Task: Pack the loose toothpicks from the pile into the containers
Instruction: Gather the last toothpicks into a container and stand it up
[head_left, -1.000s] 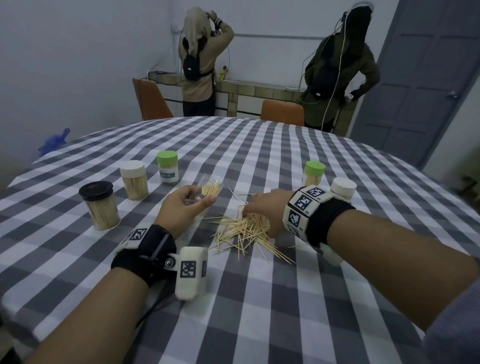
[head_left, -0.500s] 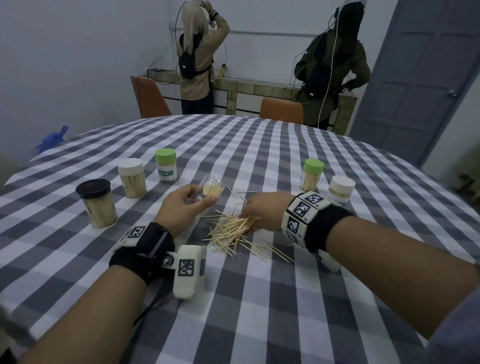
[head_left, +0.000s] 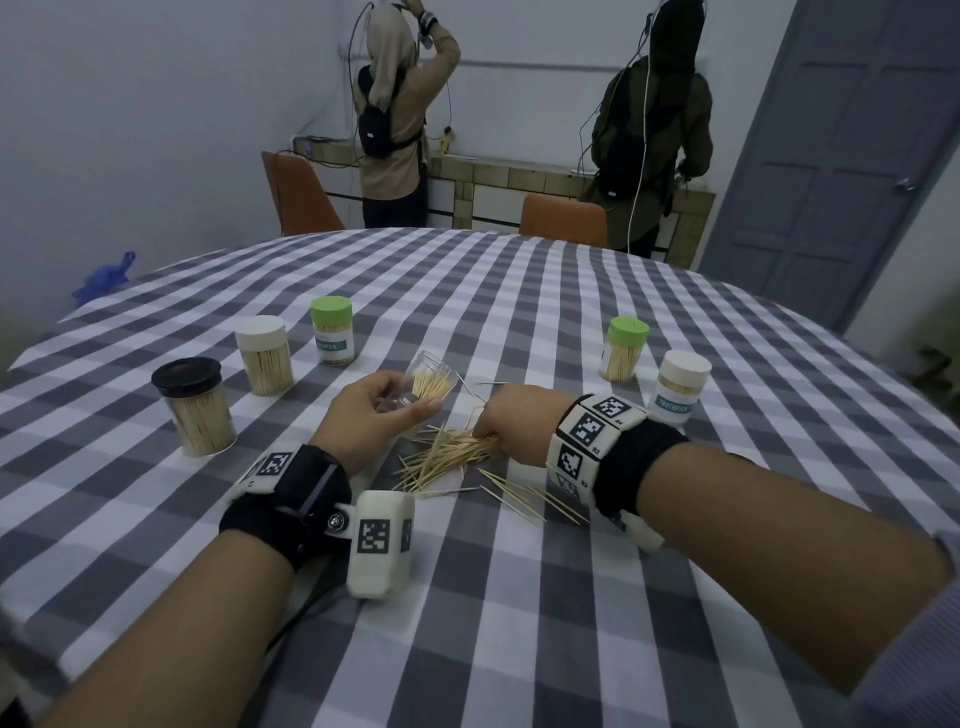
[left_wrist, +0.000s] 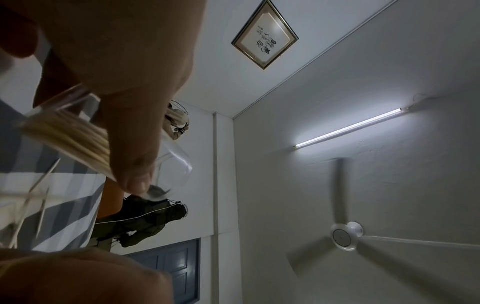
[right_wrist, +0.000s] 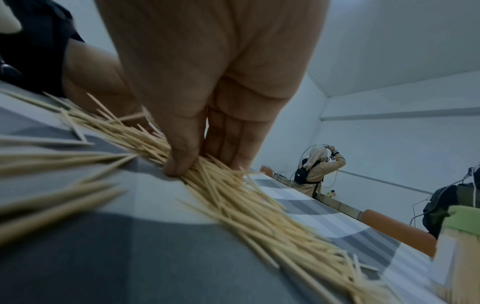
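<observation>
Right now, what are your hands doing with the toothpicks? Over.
Left hand holds open jar, part full, tilted. Right hand pinching a bunch from the toothpick pile. Five capped jars stand around; nothing blocking.

Tablecloth (head_left: 519, 322): woven cloth, matt, grey-and-white check, draped over the counter with slight wrinkles.
Loose toothpicks (head_left: 447, 454): pale bare wood, matt, thin and pointed.
Open container (head_left: 431, 382): clear glossy plastic, smooth, with wooden toothpicks showing through its wall.
Black-lidded container (head_left: 195, 410): clear wall, matt dark lid.
White-lidded containers (head_left: 264, 361): clear walls, matt off-white plastic lids; the right one (head_left: 680, 387) carries a printed paper label.
Green-lidded containers (head_left: 332, 335): matt light-green plastic lids; the left one bears a paper label.
Wrist straps (head_left: 301, 499): black matt fabric with smooth white plastic blocks bearing printed black-and-white markers.
Chairs (head_left: 563, 221): smooth orange upholstery.
</observation>
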